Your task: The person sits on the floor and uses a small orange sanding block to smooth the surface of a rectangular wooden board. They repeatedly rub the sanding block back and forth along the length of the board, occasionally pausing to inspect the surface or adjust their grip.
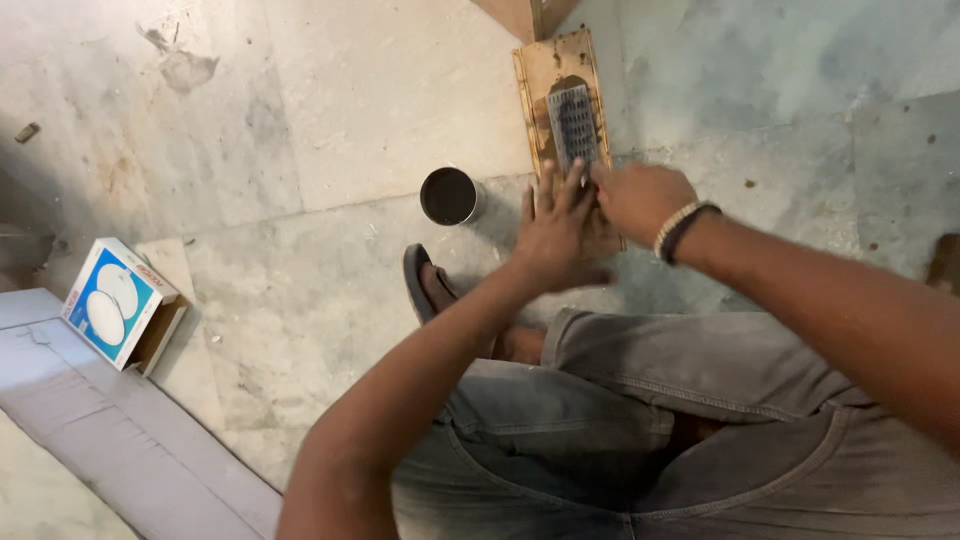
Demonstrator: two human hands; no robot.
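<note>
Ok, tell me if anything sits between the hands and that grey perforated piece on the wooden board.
Nothing visible does. The left hand and right hand both rest at the near end of the grey perforated piece on the wooden board. The dark tin stands apart, to the left.

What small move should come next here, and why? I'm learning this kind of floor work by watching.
Probably press the left hand flatter before anything shifts. Both hands sit at the near end of the dark perforated piece lying on the wooden board, the right hand closed at its edge. The open dark tin stands close by on the left.
</note>
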